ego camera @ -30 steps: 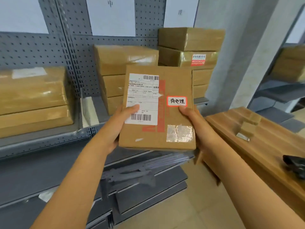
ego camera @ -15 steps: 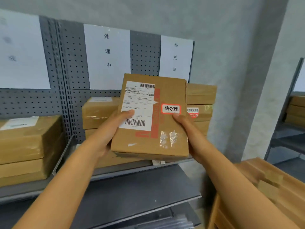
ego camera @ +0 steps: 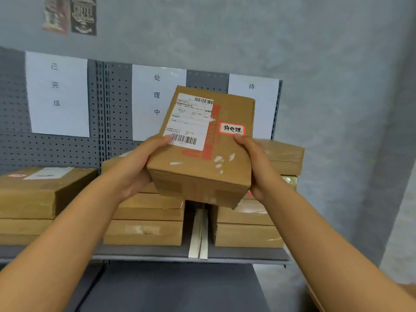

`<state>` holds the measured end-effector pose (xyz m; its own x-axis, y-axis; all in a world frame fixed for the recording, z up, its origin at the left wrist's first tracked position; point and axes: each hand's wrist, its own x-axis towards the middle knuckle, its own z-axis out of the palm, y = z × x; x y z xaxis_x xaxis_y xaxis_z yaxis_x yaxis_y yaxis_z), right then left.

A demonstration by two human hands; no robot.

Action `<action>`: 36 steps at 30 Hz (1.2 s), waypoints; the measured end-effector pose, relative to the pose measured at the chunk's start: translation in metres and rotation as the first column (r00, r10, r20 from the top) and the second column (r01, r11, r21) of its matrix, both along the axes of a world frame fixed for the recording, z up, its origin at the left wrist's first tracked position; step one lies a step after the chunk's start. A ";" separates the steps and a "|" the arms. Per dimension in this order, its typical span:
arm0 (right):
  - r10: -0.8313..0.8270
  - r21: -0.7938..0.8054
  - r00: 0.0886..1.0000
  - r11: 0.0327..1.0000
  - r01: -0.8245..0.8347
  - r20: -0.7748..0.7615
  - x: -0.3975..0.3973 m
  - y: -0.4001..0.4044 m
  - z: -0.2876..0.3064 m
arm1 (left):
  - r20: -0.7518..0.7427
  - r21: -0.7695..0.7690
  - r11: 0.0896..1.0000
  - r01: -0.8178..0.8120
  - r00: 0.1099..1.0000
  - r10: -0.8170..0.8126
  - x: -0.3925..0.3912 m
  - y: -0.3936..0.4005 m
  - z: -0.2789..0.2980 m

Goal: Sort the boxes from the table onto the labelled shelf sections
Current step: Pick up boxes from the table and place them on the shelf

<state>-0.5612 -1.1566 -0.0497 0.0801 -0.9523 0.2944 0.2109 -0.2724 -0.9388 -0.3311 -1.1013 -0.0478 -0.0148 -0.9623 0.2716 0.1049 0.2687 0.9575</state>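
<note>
At the left of the frame we see a stack of boxes (ego camera: 40,194) under the sign 已完成 (ego camera: 57,93). In the centre, our left hand (ego camera: 139,167) and right hand (ego camera: 254,167) clasp 1 carried box (ego camera: 202,154) by its sides, thumbs on top, above the shelf (ego camera: 157,255). Its sticker (ego camera: 231,129) reads 待处理. We judge this the placing step: next the box should go right, onto the right stack (ego camera: 247,230) beneath the partly hidden sign starting 待 (ego camera: 263,93), not the middle stack (ego camera: 146,221).
</note>
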 end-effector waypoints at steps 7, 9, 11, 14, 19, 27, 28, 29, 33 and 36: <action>-0.195 0.133 0.980 0.971 0.197 -0.027 -0.029 -0.032 0.057 | 0.129 -0.119 0.980 -0.161 0.976 0.176 -0.042 -0.061 0.034; -0.187 0.132 0.976 0.971 0.201 -0.109 -0.036 -0.044 0.069 | 0.124 -0.149 0.966 -0.209 0.966 0.228 -0.052 -0.087 0.049; -0.229 0.103 0.953 0.962 0.253 -0.199 -0.047 -0.056 0.078 | 0.126 -0.143 0.959 -0.244 0.957 0.262 -0.057 -0.116 0.064; -0.315 0.043 0.883 0.935 0.351 -0.348 -0.068 -0.072 0.087 | 0.158 -0.105 0.966 -0.236 0.955 0.251 -0.065 -0.155 0.085; -0.448 -0.091 0.794 0.887 0.453 -0.411 -0.096 -0.107 0.086 | 0.213 0.009 0.990 -0.141 0.968 0.136 -0.085 -0.202 0.100; -0.611 -0.226 0.643 0.782 0.581 -0.463 -0.134 -0.159 0.070 | 0.288 -0.111 0.982 -0.153 0.941 0.179 -0.105 -0.252 0.095; -0.607 -0.239 0.654 0.788 0.567 -0.452 -0.138 -0.163 0.070 | 0.307 -0.149 0.970 -0.194 0.923 0.231 -0.105 -0.251 0.095; -0.582 -0.241 0.678 0.809 0.536 -0.449 -0.143 -0.168 0.071 | 0.323 -0.184 0.957 -0.224 0.906 0.274 -0.106 -0.252 0.094; -0.465 -0.213 0.741 0.884 0.416 -0.484 -0.155 -0.185 0.076 | 0.484 -0.199 0.979 -0.048 0.864 0.141 -0.113 -0.243 0.097; -0.448 -0.208 0.724 0.892 0.401 -0.525 -0.161 -0.198 0.081 | 0.542 -0.118 0.988 0.096 0.841 -0.017 -0.119 -0.244 0.098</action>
<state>-0.7223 -1.3547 0.0314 -0.1582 -0.9030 0.3995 -0.4834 -0.2819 -0.8287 -0.4503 -1.3456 0.0505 -0.2499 -0.9098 0.3314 -0.3965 0.4084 0.8222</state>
